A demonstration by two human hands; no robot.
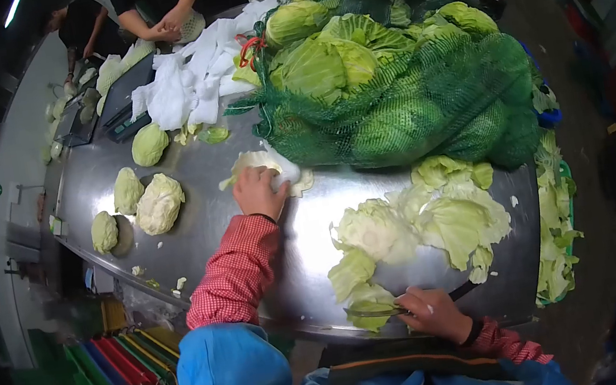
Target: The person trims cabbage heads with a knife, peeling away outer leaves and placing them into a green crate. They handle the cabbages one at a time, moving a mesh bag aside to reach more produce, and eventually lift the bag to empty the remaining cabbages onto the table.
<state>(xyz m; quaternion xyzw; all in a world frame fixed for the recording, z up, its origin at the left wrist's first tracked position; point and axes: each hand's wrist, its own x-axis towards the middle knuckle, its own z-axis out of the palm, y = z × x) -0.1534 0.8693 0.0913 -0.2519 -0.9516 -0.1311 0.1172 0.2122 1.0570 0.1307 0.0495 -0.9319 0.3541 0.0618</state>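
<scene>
My left hand (259, 193) reaches to the middle of the metal table, fingers bent over a white cloth (286, 165) with pale leaf-like pieces around it. How much it grips is partly hidden under the fingers. Close to the table's near edge, my right hand (439, 315) is closed around the handle of a knife (377, 311). Its blade points left, over a loose green leaf (370, 299). Just beyond the knife lies a trimmed pale cabbage (376, 232), with peeled cabbage leaves (460, 221) spread to its right.
A green mesh sack (407, 110) full of cabbages covers the table's far right. Several trimmed cabbages (160, 203) sit at left, near a white cloth pile (198, 69) and a dark scale (126, 96). Leaves fill a green crate (557, 235). Across the table, co-workers' hands (171, 23) handle cabbages.
</scene>
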